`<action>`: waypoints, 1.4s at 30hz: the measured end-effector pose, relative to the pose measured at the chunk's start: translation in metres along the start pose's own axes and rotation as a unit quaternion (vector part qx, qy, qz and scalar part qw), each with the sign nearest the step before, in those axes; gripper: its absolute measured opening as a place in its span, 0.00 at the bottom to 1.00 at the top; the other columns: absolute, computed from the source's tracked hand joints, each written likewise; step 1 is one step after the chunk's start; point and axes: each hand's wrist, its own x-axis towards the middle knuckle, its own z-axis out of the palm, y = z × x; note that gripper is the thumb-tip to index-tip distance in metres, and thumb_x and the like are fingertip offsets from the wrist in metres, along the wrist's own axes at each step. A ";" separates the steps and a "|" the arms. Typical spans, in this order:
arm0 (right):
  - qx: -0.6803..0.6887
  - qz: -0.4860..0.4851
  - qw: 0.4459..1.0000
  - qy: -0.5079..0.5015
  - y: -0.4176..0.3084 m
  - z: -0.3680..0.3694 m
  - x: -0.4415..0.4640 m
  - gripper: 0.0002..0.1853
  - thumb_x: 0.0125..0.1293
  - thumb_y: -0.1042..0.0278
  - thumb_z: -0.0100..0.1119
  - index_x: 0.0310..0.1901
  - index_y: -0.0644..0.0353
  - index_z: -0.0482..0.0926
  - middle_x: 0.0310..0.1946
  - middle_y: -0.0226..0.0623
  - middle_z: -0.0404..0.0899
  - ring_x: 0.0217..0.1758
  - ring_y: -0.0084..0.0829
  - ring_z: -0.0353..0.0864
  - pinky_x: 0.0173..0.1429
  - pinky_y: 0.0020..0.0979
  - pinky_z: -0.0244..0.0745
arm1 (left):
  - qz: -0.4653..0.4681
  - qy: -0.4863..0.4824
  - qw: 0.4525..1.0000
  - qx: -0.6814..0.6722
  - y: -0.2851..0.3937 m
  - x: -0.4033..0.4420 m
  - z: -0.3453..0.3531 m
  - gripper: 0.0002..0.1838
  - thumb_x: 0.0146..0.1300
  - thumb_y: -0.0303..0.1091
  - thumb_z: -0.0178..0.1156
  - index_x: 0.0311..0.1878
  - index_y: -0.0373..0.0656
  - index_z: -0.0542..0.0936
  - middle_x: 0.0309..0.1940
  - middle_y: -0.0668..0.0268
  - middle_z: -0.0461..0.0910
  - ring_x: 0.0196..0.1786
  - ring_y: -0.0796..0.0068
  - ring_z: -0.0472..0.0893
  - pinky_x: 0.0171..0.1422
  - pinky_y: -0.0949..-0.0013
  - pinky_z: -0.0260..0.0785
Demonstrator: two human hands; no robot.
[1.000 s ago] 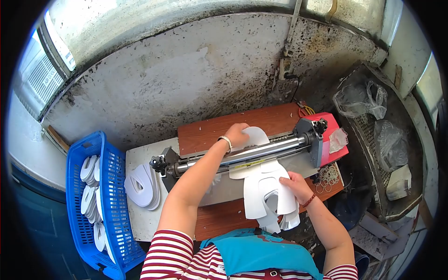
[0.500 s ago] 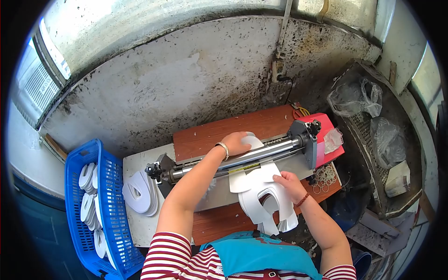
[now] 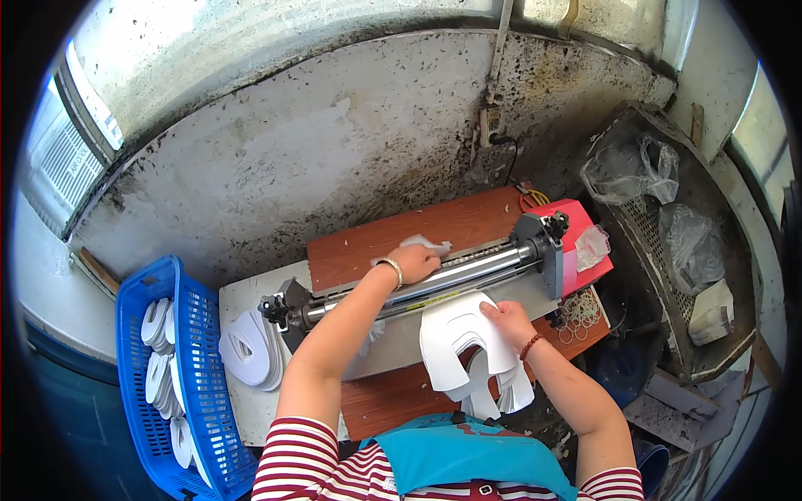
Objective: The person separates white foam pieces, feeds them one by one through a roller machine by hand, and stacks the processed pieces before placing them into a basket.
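My left hand [image 3: 414, 262] is behind the steel roller [image 3: 459, 276] of the machine, fingers closed on a white piece [image 3: 428, 244] that is blurred by motion. In front of the roller, my right hand [image 3: 507, 322] grips a stack of white U-shaped sheets [image 3: 447, 365], thumb on top. The stack's upper edge rests close to the machine's metal feed plate [image 3: 393, 344]; its lower ends fan out and hang down. The fingers beneath the stack are hidden.
A blue basket [image 3: 200, 351] at the left holds bundled white pieces. Beside it, a stack of white oval cutouts [image 3: 253, 351] lies on a white board. Rubber bands [image 3: 579, 317] lie at the machine's right, below its red housing [image 3: 576, 221]. A dark bin with plastic bags [image 3: 693, 246] stands further right.
My left hand has shifted slightly left behind the roller with the white piece. The sheet end at the roller's front has gone in, and the right hand's stack now lies more squarely before it.
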 end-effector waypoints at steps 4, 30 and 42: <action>0.025 0.003 1.000 -0.008 0.000 -0.006 -0.012 0.18 0.66 0.56 0.56 0.30 0.65 0.79 0.22 0.29 0.77 0.21 0.17 0.72 0.25 0.23 0.68 | 0.026 -0.019 0.994 -0.106 -0.010 0.016 0.013 0.20 0.63 0.45 0.47 0.45 0.41 0.82 0.47 0.54 0.79 0.50 0.55 0.77 0.58 0.63 0.65; -0.090 -0.033 0.995 0.035 -0.005 0.002 -0.002 0.15 0.62 0.59 0.60 0.31 0.66 0.80 0.23 0.30 0.78 0.26 0.17 0.73 0.30 0.23 0.69 | 0.014 0.072 0.996 0.056 -0.024 0.017 0.018 0.16 0.53 0.30 0.55 0.46 0.49 0.80 0.44 0.56 0.78 0.43 0.54 0.79 0.49 0.60 0.72; -0.039 -0.023 0.999 0.014 -0.002 -0.001 -0.012 0.14 0.60 0.61 0.62 0.36 0.68 0.79 0.28 0.34 0.80 0.27 0.21 0.77 0.31 0.25 0.73 | 0.126 0.491 0.850 0.142 0.002 -0.013 -0.032 0.26 0.53 0.23 0.54 0.55 0.60 0.75 0.42 0.59 0.78 0.30 0.59 0.79 0.36 0.60 0.72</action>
